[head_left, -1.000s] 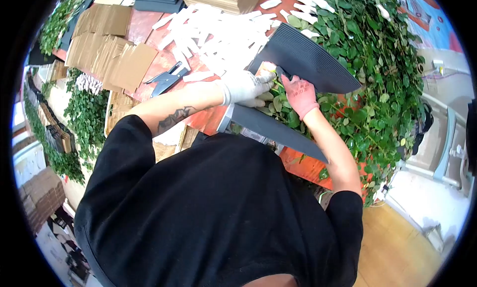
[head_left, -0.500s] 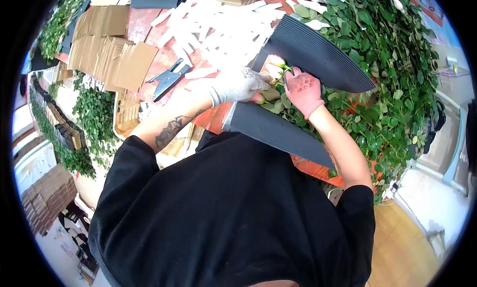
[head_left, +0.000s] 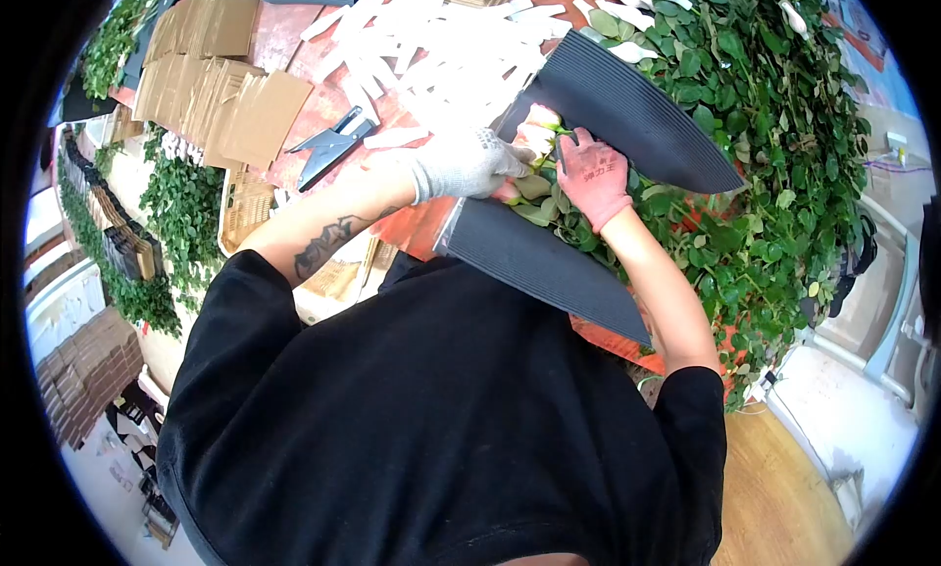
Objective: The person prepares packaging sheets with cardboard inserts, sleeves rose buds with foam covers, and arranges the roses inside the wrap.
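Observation:
Pale pink roses [head_left: 538, 131] with green leaves lie between the two raised flaps of a black ribbed sheet [head_left: 627, 107]. My left hand [head_left: 472, 164], in a light grey glove, reaches in from the left with its fingers closed around the roses just below their heads. From the right, my right hand [head_left: 594, 177], in a pink glove with dark lettering, has its fingers curled on the stems and leaves. Its fingertips are partly hidden. The sheet's near flap [head_left: 549, 264] slopes in front of my chest.
A stapler [head_left: 336, 147] lies left of my left hand. White sleeve-like pieces [head_left: 431, 56] cover the table beyond, beside stacked brown cardboard [head_left: 225, 105]. Heaped leafy stems [head_left: 755, 164] fill the right side. A woven basket [head_left: 245, 208] sits at the left edge.
The right hand's fingers have shifted slightly and bent more over the stems. The left hand stays at the rose heads. The view has tilted a little.

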A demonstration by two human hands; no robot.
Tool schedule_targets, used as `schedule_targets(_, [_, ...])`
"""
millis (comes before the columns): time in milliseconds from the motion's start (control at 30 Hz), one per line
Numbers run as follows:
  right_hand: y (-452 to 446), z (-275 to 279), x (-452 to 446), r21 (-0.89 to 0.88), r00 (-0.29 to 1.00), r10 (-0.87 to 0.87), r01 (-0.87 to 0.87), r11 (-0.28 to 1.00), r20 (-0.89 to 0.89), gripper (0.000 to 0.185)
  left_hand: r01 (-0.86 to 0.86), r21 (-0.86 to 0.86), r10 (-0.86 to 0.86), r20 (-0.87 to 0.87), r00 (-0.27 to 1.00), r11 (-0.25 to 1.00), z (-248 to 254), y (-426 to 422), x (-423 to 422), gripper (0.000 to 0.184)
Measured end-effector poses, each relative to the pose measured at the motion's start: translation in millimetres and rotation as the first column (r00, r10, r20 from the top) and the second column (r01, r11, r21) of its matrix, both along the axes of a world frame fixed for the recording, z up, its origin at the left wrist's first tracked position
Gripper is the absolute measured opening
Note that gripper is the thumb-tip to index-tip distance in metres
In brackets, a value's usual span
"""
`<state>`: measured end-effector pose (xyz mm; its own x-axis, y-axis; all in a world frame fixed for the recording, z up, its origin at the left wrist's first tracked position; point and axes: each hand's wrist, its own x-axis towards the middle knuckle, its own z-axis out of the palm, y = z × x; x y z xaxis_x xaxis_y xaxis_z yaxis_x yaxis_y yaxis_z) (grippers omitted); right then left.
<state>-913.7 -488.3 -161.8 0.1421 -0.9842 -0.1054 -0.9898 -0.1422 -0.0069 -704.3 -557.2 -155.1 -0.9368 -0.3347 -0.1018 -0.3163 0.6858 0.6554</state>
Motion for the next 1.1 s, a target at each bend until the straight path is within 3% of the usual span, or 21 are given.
schedule_targets(100, [-1.7, 1.9, 1.9, 0.060, 0.996, 0.048, -0.044, 0.997, -0.070, 0.028, 0.027, -0.036, -0.027, 0.016, 1.000, 0.999, 1.1, -1.0, -2.0, 0.038])
schedule_targets(267, [0.9, -3.9, -9.4, 0.002, 0.997, 0.059, -0.059, 0.998, -0.056, 0.032, 0.063, -0.209, -0.073, -0.044, 0.996, 0.976, 4.5, 0.0, -18.1, 0.044])
schedule_targets(333, [2.9, 8.9, -11.6, -0.038, 0.994, -0.033, 0.038, 0.999, 0.109, 0.033, 0.081, -0.176, -0.055, 0.148, 0.987, 0.981, -17.0, 2.9, -24.7, 0.048])
schedule_targets(367, [2.9, 8.0, -9.8, -0.038, 0.993, -0.036, 0.041, 0.998, 0.110, 0.033, 0.060, -0.204, -0.046, 0.072, 0.996, 0.977, -9.8, 3.8, -21.9, 0.048])
schedule_targets(467, [0.7, 2.6, -5.5, -0.054, 0.995, -0.054, 0.049, 0.997, -0.083, 0.030, 0.058, -0.187, -0.049, 0.055, 0.997, 0.981, -16.0, 2.9, -23.1, 0.048])
schedule_targets(500, [-1.3, -8.6, -10.5, -0.146, 0.981, 0.025, -0.054, 0.988, -0.190, 0.031, 0.068, -0.191, -0.059, 0.054, 0.997, 0.979, -15.5, 2.3, -24.0, 0.048])
schedule_targets(600, [-0.5, -17.1, -11.9, -0.242, 0.978, 0.039, -0.090, 0.966, -0.206, 0.031, 0.042, -0.185, -0.031, 0.065, 0.997, 0.982, -12.2, 3.6, -22.6, 0.049])
schedule_targets(700, [-1.6, -18.7, -9.2, -0.217, 0.982, 0.036, -0.077, 0.973, -0.183, 0.024, 0.037, -0.122, -0.032, 0.041, 0.999, 0.992, -11.6, 1.8, -20.3, 0.048])
schedule_targets(800, [-2.7, -19.2, -10.4, -0.310, 0.971, 0.066, -0.138, 0.941, -0.231, 0.023, 0.060, -0.105, -0.066, -0.057, 0.996, 0.993, -4.0, -1.8, -22.3, 0.047])
schedule_targets(833, [0.0, -17.4, -8.4, -0.133, 0.983, -0.010, -0.015, 0.991, -0.185, 0.029, 0.048, -0.081, -0.048, -0.006, 0.999, 0.996, 1.5, -1.6, -23.4, 0.046])
schedule_targets(933, [15.3, 0.5, -20.3, -0.077, 0.999, -0.006, 0.003, 0.997, -0.037, 0.030, 0.034, -0.052, -0.031, 0.049, 0.998, 0.998, -3.0, -1.3, -22.6, 0.049])
schedule_targets(1000, [30.7, -1.6, -23.8, -0.141, 0.999, 0.026, -0.032, 0.989, -0.044, 0.033, 0.047, -0.097, -0.047, 0.001, 0.999, 0.994, -11.7, -1.7, -23.1, 0.053])
schedule_targets(1100, [34.6, 1.9, -21.1, 0.049, 0.999, -0.041, 0.041, 0.998, -0.008, 0.036, 0.045, -0.095, -0.047, -0.011, 0.999, 0.994, -16.3, -2.9, -23.9, 0.054])
